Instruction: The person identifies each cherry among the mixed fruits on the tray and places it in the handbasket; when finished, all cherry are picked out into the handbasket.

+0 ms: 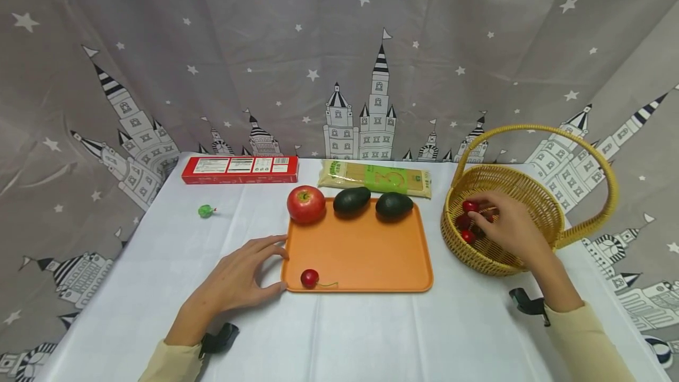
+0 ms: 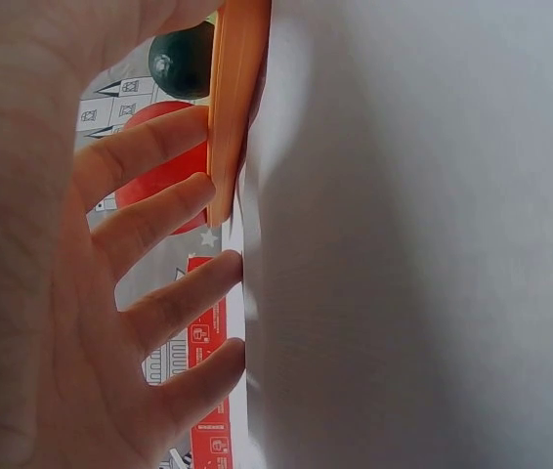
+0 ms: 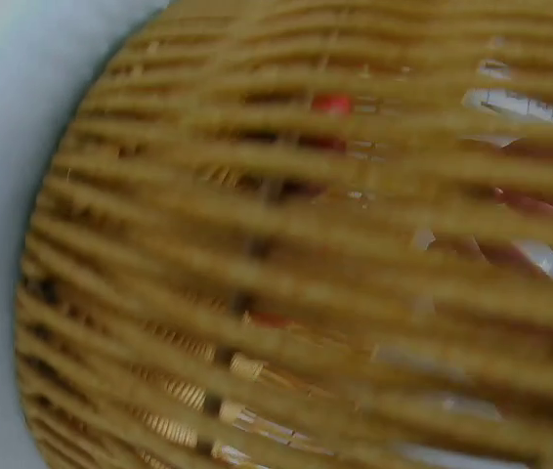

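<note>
My left hand (image 1: 239, 276) rests at the left edge of the orange tray (image 1: 366, 252), fingers spread, with the thumb and two fingertips touching its rim in the left wrist view. A red cherry (image 1: 309, 278) with a stem lies in the tray's near left corner. Inside the wicker basket (image 1: 536, 193), my right hand (image 1: 506, 223) pinches a cherry (image 1: 470, 206) between thumb and fingers. More cherries (image 1: 467, 236) lie below it. Basket weave fills the right wrist view and mostly hides that hand there.
A red apple (image 1: 306, 204) and two avocados (image 1: 352, 200) sit along the tray's far edge. Behind them lies a noodle pack (image 1: 375, 178). A red box (image 1: 240, 170) and a small green-wrapped candy (image 1: 205, 211) are at the left. The basket's tall handle (image 1: 610, 181) arches rightward.
</note>
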Demonstrator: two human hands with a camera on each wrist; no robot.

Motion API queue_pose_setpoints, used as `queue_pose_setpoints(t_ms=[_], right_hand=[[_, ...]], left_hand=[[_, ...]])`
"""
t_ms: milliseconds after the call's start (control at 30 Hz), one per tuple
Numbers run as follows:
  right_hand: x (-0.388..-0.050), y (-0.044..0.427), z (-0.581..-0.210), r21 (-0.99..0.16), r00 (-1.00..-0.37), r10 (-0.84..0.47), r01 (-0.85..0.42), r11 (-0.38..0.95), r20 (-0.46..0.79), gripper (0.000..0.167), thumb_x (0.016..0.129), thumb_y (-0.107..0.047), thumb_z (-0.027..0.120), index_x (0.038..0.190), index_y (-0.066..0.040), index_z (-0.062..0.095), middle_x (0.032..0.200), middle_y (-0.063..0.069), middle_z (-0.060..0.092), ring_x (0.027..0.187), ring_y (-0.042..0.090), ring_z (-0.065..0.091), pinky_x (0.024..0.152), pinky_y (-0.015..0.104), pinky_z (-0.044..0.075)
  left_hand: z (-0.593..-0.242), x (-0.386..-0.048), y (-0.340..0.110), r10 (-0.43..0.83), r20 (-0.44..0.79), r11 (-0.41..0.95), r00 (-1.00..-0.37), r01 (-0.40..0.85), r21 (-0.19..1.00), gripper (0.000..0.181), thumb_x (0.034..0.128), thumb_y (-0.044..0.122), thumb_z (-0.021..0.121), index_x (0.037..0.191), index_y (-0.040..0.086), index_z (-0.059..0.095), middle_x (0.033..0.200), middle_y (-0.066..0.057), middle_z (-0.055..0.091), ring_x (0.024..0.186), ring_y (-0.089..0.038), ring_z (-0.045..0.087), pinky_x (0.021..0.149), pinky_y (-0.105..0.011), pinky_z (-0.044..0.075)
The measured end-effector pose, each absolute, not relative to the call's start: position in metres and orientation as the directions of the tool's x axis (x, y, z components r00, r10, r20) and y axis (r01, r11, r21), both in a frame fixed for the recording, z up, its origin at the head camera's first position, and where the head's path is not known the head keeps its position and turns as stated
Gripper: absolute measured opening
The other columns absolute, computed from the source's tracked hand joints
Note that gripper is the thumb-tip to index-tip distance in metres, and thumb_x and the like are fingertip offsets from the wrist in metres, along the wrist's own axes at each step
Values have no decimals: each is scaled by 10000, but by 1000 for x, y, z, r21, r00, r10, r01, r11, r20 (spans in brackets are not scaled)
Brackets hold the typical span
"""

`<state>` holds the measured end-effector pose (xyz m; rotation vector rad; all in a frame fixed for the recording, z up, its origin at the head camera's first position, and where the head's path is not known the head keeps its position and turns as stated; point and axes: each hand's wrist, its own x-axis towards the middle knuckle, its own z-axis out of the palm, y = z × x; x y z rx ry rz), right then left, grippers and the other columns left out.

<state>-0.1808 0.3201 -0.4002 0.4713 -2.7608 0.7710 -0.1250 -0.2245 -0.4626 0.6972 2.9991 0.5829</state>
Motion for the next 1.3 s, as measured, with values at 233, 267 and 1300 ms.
queue_pose_setpoints(t_ms=[233, 267, 1300], right_hand=[[-189, 336, -404, -451, -920, -224, -357, 818, 323, 312, 928, -37, 819, 1221, 9, 720, 1159, 236, 740, 1036, 468, 715, 868, 655, 596], [-190, 338, -405, -448, -923, -221, -350, 822, 316, 314, 932, -40, 814, 1227, 8, 717, 1167, 239, 738, 1043, 473, 711, 871, 660, 592], [-211, 368, -427, -448, -985, -123, -163, 879, 117, 346, 1004, -81, 720, 1311, 67, 658, 1225, 324, 655, 1093, 529, 689, 896, 661, 601]], left_hand=[[-462, -124, -225, 428, 80, 830, -900, 427, 358, 482, 820, 521, 878, 1231, 341, 703, 1591, -3, 568, 1433, -304, 558, 1092, -618, 534], [-462, -124, -225, 429, 80, 831, -900, 428, 357, 481, 821, 522, 877, 1231, 340, 702, 1592, -3, 567, 1433, -304, 557, 1092, -618, 534], [-463, -124, -225, 436, 94, 822, -895, 439, 364, 496, 813, 491, 889, 1235, 318, 694, 1603, -4, 555, 1454, -285, 538, 1120, -594, 520]])
